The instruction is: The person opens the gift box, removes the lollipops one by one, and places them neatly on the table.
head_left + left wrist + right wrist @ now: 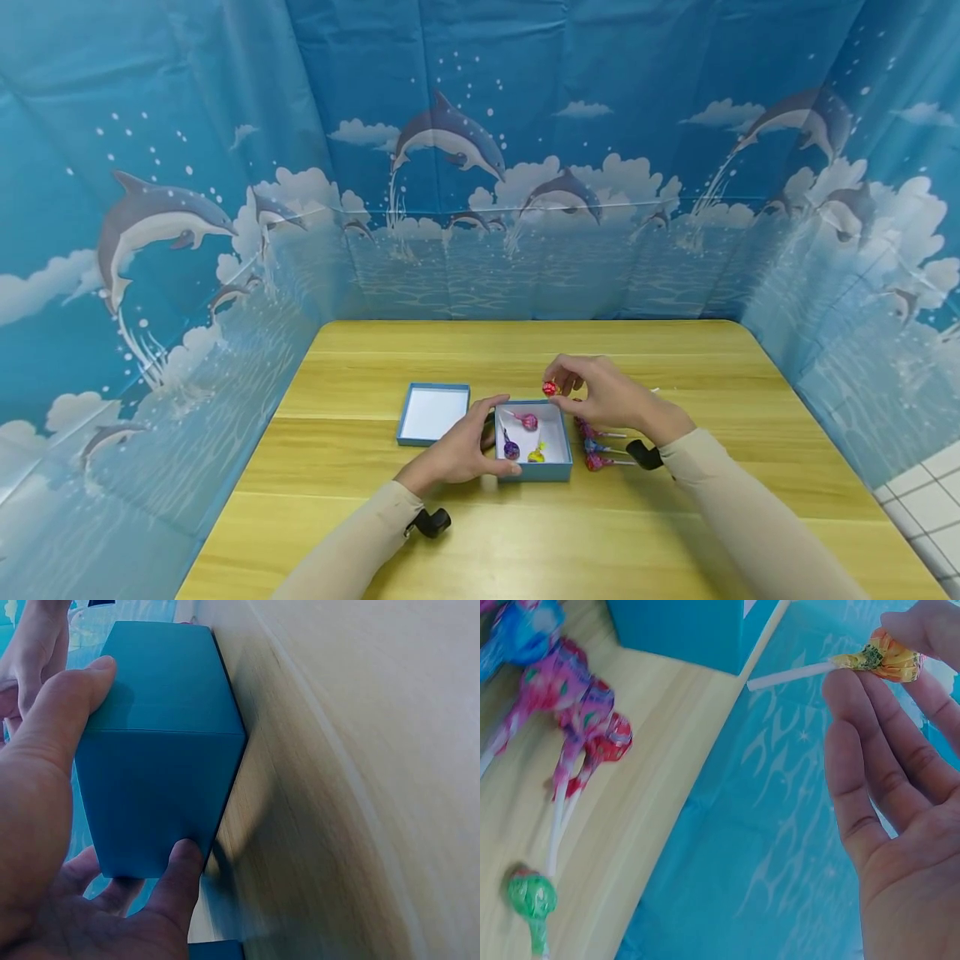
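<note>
A blue box [534,472] with a white inside stands uncovered on the table. Inside it lie a pink lollipop [529,422], a purple lollipop [512,450] and a yellow lollipop [536,457]. My left hand [463,446] grips the box at its left side, thumb [94,675] against the near wall and fingers spread along the left wall. Over the box's far right corner, my right hand [611,398] pinches a lollipop in a red and orange-yellow wrapper [892,661] by its head. Its white stick points free of the fingers in the right wrist view.
Right of the box, several wrapped lollipops [595,461] lie in a row, sticks toward the right. A green lollipop [532,896] lies apart from them. The box's lid [433,414] rests inside-up to the left. A dolphin-print curtain [480,275] hangs around the wooden table [510,542].
</note>
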`<state>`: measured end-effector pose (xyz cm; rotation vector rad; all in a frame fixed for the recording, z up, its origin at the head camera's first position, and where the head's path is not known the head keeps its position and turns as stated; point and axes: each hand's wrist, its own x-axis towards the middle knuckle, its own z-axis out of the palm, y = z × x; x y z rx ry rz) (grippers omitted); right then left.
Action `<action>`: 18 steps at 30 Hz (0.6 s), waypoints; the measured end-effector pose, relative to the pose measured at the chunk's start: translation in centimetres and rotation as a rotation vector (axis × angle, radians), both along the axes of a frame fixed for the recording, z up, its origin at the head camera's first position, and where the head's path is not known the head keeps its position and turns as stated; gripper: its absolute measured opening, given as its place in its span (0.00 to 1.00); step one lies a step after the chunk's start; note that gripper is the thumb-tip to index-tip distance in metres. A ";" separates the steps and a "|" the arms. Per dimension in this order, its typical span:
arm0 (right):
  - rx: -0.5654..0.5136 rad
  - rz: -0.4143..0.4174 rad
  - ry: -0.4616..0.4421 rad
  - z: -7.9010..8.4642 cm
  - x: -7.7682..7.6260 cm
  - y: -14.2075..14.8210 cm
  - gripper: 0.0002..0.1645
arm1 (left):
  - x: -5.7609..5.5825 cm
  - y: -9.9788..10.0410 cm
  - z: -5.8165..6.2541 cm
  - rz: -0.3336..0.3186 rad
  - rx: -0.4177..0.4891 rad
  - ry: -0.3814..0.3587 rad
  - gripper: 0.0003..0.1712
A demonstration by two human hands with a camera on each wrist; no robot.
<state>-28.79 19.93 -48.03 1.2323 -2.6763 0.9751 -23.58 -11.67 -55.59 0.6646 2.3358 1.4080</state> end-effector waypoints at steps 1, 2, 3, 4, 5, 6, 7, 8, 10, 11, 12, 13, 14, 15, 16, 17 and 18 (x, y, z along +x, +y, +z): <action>0.006 -0.009 0.008 0.0 0.0 0.2 0.12 | 0.0 0.0 0.0 0.000 -0.004 0.003 0.69; 0.010 -0.015 0.020 0.0 0.0 0.5 0.12 | 0.0 0.0 0.0 0.003 -0.010 0.001 0.69; 0.015 -0.022 0.031 0.0 0.0 0.7 0.12 | 0.0 0.0 0.1 0.005 -0.016 0.003 0.69; 0.018 -0.027 0.045 0.0 0.0 0.9 0.12 | 0.0 0.0 0.1 0.007 -0.022 0.007 0.69; 0.021 -0.031 0.056 0.0 0.0 1.1 0.13 | 0.0 0.0 0.1 0.010 -0.026 0.009 0.68; 0.027 -0.037 0.064 0.0 0.0 1.3 0.13 | 0.0 0.0 0.1 0.012 -0.028 0.011 0.68; 0.028 -0.040 0.073 0.0 0.0 1.5 0.13 | 0.0 0.0 0.2 0.013 -0.031 0.013 0.68; 0.029 -0.044 0.080 0.0 0.0 1.7 0.13 | 0.1 0.0 0.2 0.014 -0.032 0.012 0.68; 0.029 -0.047 0.087 -0.1 0.1 2.1 0.14 | 0.1 0.0 0.2 0.010 -0.025 0.013 0.68; 0.030 -0.051 0.088 -0.1 0.1 2.4 0.14 | 0.1 0.0 0.2 0.009 -0.022 0.012 0.68; 0.031 -0.056 0.091 -0.1 0.1 2.6 0.14 | 0.1 0.0 0.2 0.008 -0.020 0.016 0.68; 0.032 -0.059 0.094 -0.1 0.1 2.9 0.14 | 0.1 0.0 0.2 0.008 -0.017 0.016 0.68; 0.033 -0.062 0.097 -0.1 0.1 3.1 0.14 | 0.1 0.0 0.2 0.008 -0.014 0.010 0.68; 0.033 -0.064 0.102 -0.2 0.2 3.3 0.15 | 0.1 0.0 0.2 0.008 -0.012 0.007 0.68; 0.034 -0.069 0.105 -0.2 0.2 3.6 0.15 | 0.1 0.0 0.2 0.007 -0.008 0.005 0.68; 0.036 -0.074 0.111 -0.2 0.2 3.8 0.15 | 0.1 0.0 0.2 0.007 -0.005 0.004 0.68; 0.036 -0.077 0.115 -0.2 0.2 4.1 0.15 | 0.1 0.0 0.2 0.006 -0.002 0.004 0.68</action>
